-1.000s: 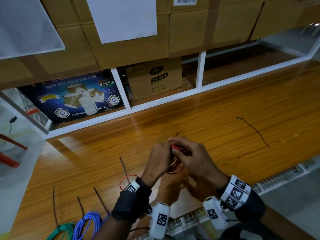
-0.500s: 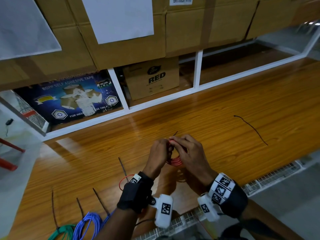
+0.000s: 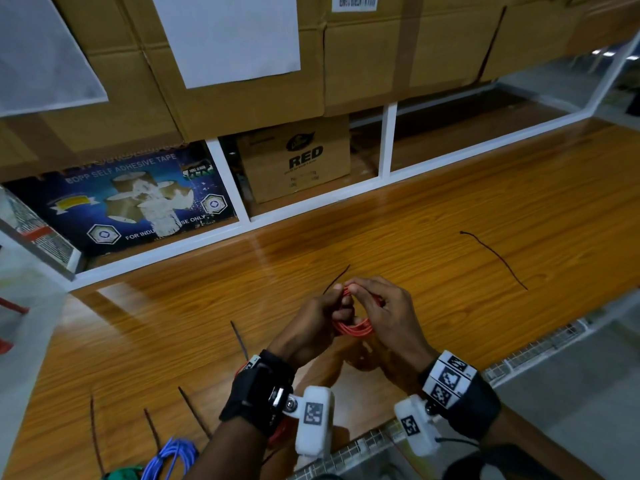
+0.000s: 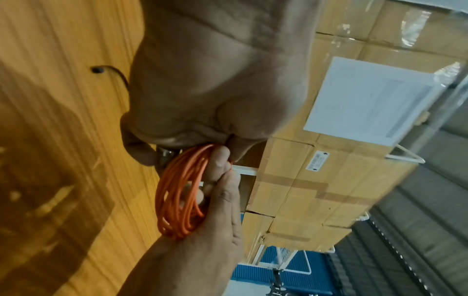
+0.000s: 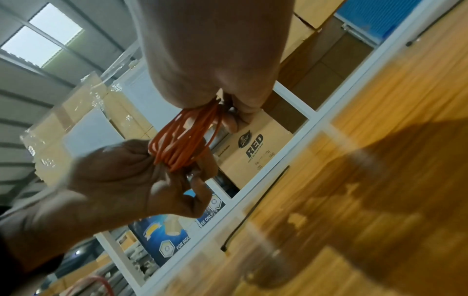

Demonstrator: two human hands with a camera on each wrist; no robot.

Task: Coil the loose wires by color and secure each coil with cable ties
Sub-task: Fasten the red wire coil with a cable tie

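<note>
- A coil of thin, smooth orange-red wire (image 3: pixel 353 329) is held above the wooden table (image 3: pixel 450 209) between both hands, its round loops bunched together.
- The left hand (image 3: pixel 308 327) is curled round one side of the coil, and a thin black cable tie (image 3: pixel 337 278) is pinched at its fingertips, the tail sticking up and away.
- The right hand (image 3: pixel 388 313) is clasped on the other side of the coil, with fingers threaded through the loops, as is seen from the left wrist (image 4: pixel 177 200).
- The table is finished in glossy, orange-brown wood grain, and the hands' shadows are cast on it.
- More straight black cable ties (image 3: pixel 194 412) are laid on the near left of the table, beside a coiled blue wire (image 3: pixel 173 457) and a green wire (image 3: pixel 126 474) at the bottom edge.
- A single loose black tie (image 3: pixel 495 258) is laid well apart on the right.
- Behind the table a white shelf frame (image 3: pixel 387 140) is filled with goods: a brown carton printed "RED" (image 3: pixel 298 157) and a dark blue box (image 3: pixel 121 199) marked "BOPP SELF ADHESIVE TAPE".
- Large taped cardboard boxes (image 3: pixel 242 98) are stacked above, with blank white sheets (image 3: pixel 228 32) stuck on them.
- Black wrist straps with white camera housings are worn on both forearms.
</note>
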